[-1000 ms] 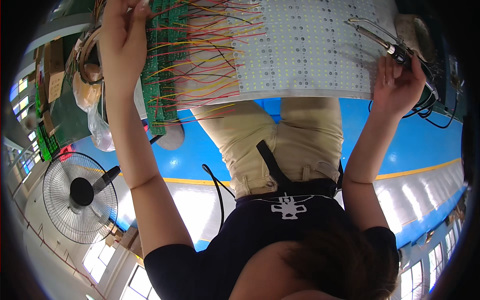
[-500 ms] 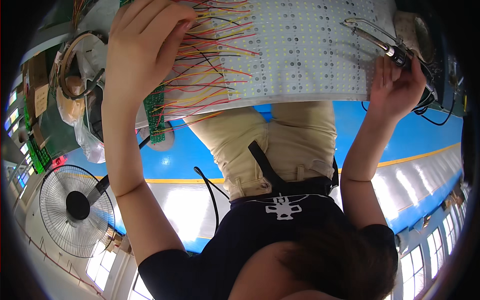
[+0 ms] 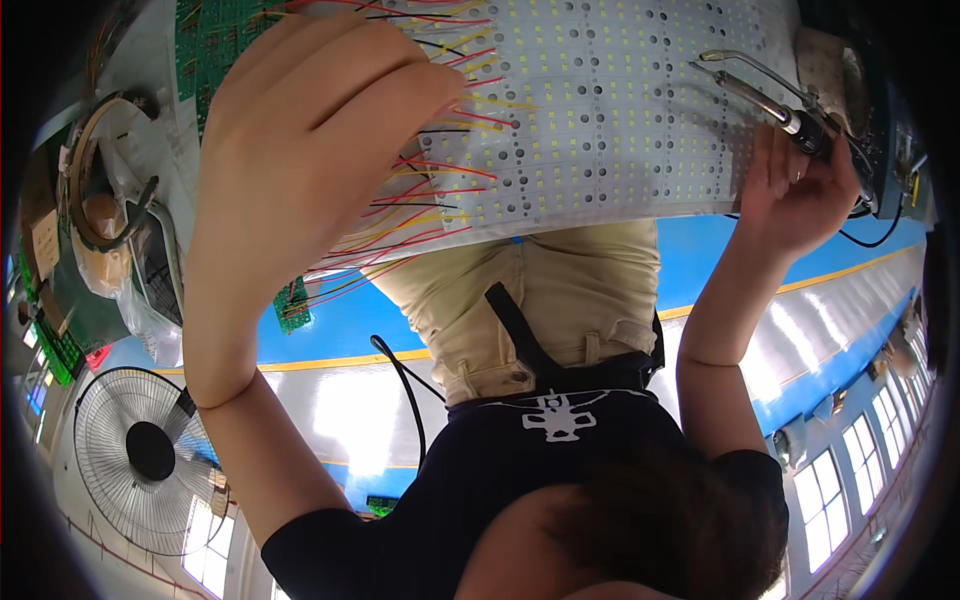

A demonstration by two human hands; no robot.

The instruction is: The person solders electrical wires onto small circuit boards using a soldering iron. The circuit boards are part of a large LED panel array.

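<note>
My right hand [image 3: 800,195] grips a soldering iron [image 3: 762,104] with a thin curved metal tube beside its shaft; the tip points left over the panel. Under both hands lies a white LED panel [image 3: 625,140], dotted with rows of small yellowish LEDs and dark holes. My left hand [image 3: 310,140] is curled above the panel's left edge, fingers bent together near red, yellow and black wires [image 3: 430,185]. What its fingertips hold is hidden from view. Green circuit boards [image 3: 222,40] with the wires attached stick out behind and below this hand.
A coiled ring [image 3: 75,190] and clear plastic bags [image 3: 150,325] sit at the left. A standing fan [image 3: 150,450] is at the lower left. Beside the iron stands a greyish cylindrical holder [image 3: 830,75]. A black cable [image 3: 880,243] loops below the right table edge.
My left hand has moved right and closer, now over the wire ends, covering more of them. More green boards show at the upper left. My right hand keeps the soldering iron, its tip slightly lower.
</note>
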